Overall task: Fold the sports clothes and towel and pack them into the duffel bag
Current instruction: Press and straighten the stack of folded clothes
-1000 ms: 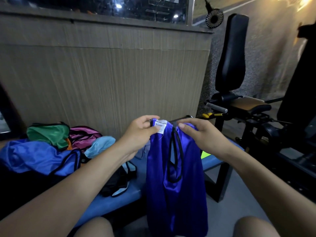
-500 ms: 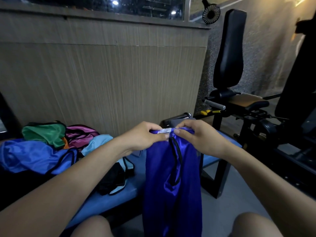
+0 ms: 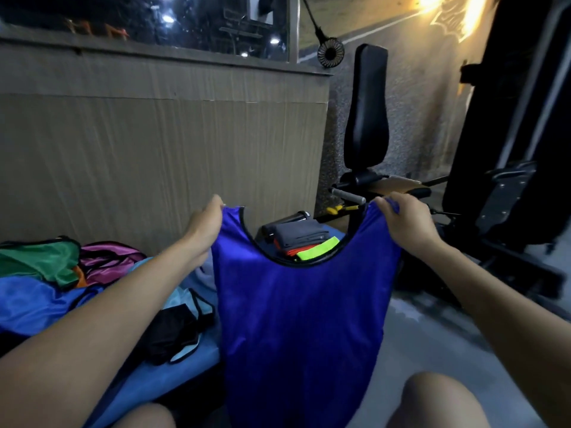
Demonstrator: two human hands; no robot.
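I hold a shiny blue mesh vest spread in front of my knees, my left hand pinching one shoulder strap and my right hand gripping the other, fingers curled. Beyond its black-trimmed neckline, folded grey, orange and neon-yellow clothes are stacked on the blue padded worktop. Loose satin bibs lie heaped at left.

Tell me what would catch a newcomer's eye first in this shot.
The bright blue vest dominates the centre, hanging spread between the left hand and right hand, each gripping a shoulder strap. Through its neckline shows a stack of folded clothes. A heap of unfolded coloured garments lies on the bench at left.
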